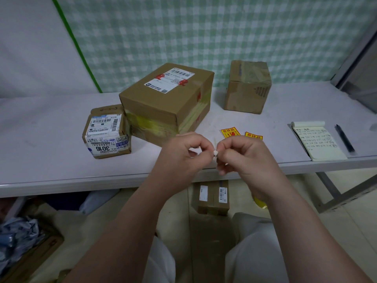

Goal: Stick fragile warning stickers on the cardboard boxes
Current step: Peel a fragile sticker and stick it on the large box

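hands: left hand (183, 152) and right hand (242, 154) both pinching one pale sticker piece (215, 153), edge-on, over the tabletop (51, 160) front edge | spare fragile stickers (229, 133) flat just beyond right hand | likely target: large cardboard box (167, 99) directly ahead, slightly left; left hand nearer

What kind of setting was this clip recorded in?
Probably a small parcel-handling workstation: taped, labelled cardboard boxes on a white table, loose fragile stickers, and a handwritten notepad with a pen.
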`<state>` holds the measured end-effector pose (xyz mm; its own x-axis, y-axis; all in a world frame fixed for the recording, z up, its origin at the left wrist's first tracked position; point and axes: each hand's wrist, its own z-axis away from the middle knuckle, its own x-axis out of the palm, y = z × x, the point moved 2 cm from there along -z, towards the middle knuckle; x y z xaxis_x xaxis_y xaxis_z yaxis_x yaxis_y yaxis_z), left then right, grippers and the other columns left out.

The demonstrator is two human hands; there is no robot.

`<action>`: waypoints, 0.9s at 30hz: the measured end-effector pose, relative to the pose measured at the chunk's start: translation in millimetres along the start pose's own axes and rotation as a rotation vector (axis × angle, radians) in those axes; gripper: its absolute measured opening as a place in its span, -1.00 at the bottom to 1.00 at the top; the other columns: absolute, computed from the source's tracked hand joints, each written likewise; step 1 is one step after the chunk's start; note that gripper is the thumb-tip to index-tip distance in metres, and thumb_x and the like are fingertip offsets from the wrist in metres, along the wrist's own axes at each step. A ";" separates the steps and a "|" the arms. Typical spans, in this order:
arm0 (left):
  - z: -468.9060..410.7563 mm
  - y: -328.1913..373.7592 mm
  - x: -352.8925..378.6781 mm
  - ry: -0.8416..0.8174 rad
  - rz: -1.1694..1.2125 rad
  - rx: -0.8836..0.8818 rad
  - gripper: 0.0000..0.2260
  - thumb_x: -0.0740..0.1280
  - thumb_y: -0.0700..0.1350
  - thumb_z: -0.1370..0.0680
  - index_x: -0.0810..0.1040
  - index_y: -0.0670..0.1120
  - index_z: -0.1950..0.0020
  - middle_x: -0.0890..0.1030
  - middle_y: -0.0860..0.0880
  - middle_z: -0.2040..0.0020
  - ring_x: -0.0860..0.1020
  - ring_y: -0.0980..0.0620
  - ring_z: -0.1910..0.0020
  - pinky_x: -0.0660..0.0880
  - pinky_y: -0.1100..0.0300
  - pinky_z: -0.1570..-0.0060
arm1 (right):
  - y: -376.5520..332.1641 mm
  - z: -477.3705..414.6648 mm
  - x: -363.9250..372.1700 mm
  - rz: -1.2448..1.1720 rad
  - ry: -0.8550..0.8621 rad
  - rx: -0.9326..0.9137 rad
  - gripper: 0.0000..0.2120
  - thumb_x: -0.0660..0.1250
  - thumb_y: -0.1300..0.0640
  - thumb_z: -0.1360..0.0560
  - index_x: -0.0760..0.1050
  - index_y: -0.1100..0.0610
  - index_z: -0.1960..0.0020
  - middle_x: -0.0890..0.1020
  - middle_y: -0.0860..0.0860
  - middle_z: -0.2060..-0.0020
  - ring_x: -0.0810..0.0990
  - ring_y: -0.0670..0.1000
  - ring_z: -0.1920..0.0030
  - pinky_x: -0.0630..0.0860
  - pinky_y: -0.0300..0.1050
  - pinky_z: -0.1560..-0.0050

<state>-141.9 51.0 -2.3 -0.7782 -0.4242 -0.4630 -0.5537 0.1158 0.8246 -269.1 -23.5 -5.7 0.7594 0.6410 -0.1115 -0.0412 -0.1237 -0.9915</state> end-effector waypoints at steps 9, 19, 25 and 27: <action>1.0 0.2 8.7 -0.081 0.345 -0.209 -0.89 0.30 -0.29 -0.51 0.58 -0.21 0.20 0.58 -0.04 0.31 0.52 0.07 0.28 0.50 0.21 0.27 | 12.2 -0.2 1.9 -0.371 -0.110 0.113 -0.82 0.23 0.10 -0.39 0.54 0.10 0.34 0.54 0.03 0.45 0.55 0.01 0.38 0.52 -0.17 0.39; -2.7 -2.1 14.2 -0.035 0.410 -0.279 -0.83 0.25 -0.33 -0.50 0.54 -0.18 0.26 0.52 0.00 0.38 0.50 0.11 0.32 0.51 0.21 0.31 | 11.3 -0.6 8.2 0.222 0.105 -0.178 -0.75 0.18 0.01 -0.48 0.43 0.01 0.35 0.47 -0.08 0.48 0.45 -0.03 0.42 0.43 -0.01 0.37; -3.7 -6.3 18.6 -0.103 0.705 -0.366 -0.84 0.23 -0.21 -0.41 0.52 -0.10 0.34 0.51 -0.10 0.35 0.51 -0.04 0.27 0.48 0.20 0.32 | 13.6 -1.3 10.0 -0.130 0.026 -0.089 -0.73 0.20 0.09 -0.48 0.46 0.01 0.39 0.49 -0.07 0.49 0.40 -0.13 0.46 0.34 -0.34 0.43; -3.8 -5.4 18.3 -0.109 0.708 -0.372 -0.82 0.23 -0.24 -0.48 0.53 -0.12 0.32 0.52 -0.10 0.34 0.52 -0.05 0.25 0.51 0.18 0.29 | 14.0 -2.0 8.8 -0.154 0.038 -0.089 -0.74 0.20 0.09 -0.48 0.45 0.06 0.38 0.48 -0.08 0.50 0.39 -0.13 0.48 0.34 -0.34 0.44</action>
<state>-152.1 39.2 -13.9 -0.9426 -0.2697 0.1970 0.2020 0.0094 0.9793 -261.7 -21.2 -20.4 0.7761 0.6290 0.0456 0.1341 -0.0940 -0.9865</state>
